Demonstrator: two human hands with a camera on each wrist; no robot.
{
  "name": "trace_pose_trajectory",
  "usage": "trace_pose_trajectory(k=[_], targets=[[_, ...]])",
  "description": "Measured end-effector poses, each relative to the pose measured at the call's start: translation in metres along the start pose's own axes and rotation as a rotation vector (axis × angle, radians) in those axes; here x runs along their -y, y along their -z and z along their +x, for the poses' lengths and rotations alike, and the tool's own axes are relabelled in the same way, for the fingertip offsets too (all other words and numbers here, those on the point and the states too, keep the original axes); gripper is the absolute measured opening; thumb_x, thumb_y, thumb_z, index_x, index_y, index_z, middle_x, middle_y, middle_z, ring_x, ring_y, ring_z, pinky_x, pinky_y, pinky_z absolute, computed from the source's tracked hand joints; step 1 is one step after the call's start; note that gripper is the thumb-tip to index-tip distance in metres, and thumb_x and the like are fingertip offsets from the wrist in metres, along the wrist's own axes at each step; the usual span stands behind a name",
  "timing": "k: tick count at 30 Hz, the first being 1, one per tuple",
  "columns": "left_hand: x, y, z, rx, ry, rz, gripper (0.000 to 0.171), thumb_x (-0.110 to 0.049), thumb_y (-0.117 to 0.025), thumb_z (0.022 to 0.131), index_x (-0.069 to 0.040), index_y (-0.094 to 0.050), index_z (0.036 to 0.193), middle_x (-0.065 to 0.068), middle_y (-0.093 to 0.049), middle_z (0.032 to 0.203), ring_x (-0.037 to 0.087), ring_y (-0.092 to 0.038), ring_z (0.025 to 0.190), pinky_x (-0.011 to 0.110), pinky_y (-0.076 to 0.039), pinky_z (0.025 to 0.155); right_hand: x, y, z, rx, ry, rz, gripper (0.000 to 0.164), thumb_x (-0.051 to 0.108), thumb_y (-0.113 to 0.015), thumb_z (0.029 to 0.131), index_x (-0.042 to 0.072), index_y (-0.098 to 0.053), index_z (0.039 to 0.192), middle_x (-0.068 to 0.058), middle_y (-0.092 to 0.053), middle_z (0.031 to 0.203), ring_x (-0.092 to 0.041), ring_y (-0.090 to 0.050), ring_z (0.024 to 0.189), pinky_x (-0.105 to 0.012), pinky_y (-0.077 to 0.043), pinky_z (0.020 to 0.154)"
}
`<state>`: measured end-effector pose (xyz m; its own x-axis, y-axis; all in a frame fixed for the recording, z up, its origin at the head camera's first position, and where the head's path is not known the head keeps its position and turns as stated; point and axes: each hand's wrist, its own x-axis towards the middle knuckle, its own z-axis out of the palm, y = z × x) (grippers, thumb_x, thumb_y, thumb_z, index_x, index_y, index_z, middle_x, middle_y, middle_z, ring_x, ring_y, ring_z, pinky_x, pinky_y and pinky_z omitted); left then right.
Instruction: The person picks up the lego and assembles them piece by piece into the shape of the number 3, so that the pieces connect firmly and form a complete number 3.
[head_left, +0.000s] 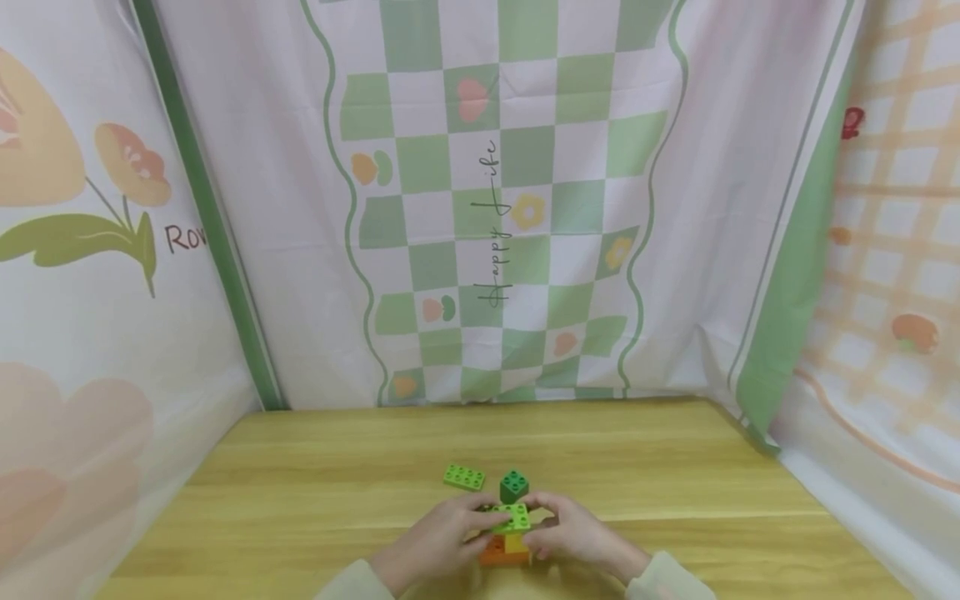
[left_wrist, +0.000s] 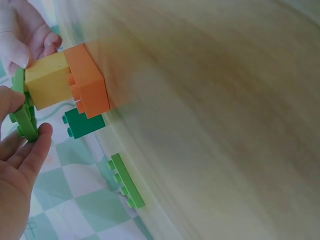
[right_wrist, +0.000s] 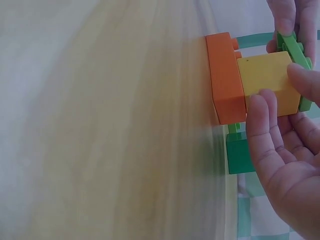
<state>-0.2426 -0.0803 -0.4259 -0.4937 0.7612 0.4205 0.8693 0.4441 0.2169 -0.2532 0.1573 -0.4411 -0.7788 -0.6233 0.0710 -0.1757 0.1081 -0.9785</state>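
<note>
An orange brick stands on the table, with a yellow brick on its studs at the right end. Over the yellow brick lies a flat light green brick, reaching out to the left. My left hand pinches the overhanging end of this green brick between thumb and fingers. From the right side, my right hand grips the yellow brick near its top edge, its thumb close to the green brick. Whether the green brick is fully seated on the yellow one, I cannot tell.
Just behind the stack stands a dark green brick. Another flat light green brick lies behind and to the left, studs up. The wooden table ends at a patterned cloth, with more cloth along both sides.
</note>
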Motion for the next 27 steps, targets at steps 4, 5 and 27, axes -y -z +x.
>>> trace_pose_trajectory(k=[4, 5, 27], targets=[[0.0005, -0.0002, -0.0003, 0.003, -0.004, 0.003, 0.039, -0.006, -0.065, 0.085, -0.012, -0.059, 0.123, 0.012, -0.057, 0.118, 0.01, -0.056, 0.098, 0.01, -0.044, 0.077, 0.0008, -0.0006, 0.0004, -0.02, -0.014, -0.003, 0.043, 0.003, -0.064, 0.082, -0.008, -0.047, 0.121, -0.013, -0.054, 0.111, -0.023, -0.06, 0.075, -0.03, -0.053, 0.063], [0.0007, -0.0001, -0.0003, 0.004, -0.006, 0.005, 0.039, -0.006, -0.065, 0.085, -0.012, -0.059, 0.123, 0.012, -0.057, 0.118, 0.01, -0.056, 0.098, 0.01, -0.044, 0.076, 0.0008, -0.0007, 0.0006, -0.025, -0.016, -0.003, 0.044, 0.003, -0.064, 0.082, -0.009, -0.047, 0.121, -0.013, -0.054, 0.111, -0.023, -0.06, 0.075, -0.03, -0.053, 0.063], [-0.001, 0.0, 0.001, 0.004, -0.052, 0.068, 0.037, -0.006, -0.065, 0.085, -0.01, -0.059, 0.122, 0.007, -0.058, 0.115, 0.005, -0.056, 0.091, 0.006, -0.042, 0.072, -0.0002, -0.0008, -0.0006, -0.017, -0.027, 0.004, 0.044, 0.004, -0.066, 0.081, -0.007, -0.048, 0.12, -0.012, -0.053, 0.112, -0.026, -0.061, 0.077, -0.032, -0.053, 0.066]])
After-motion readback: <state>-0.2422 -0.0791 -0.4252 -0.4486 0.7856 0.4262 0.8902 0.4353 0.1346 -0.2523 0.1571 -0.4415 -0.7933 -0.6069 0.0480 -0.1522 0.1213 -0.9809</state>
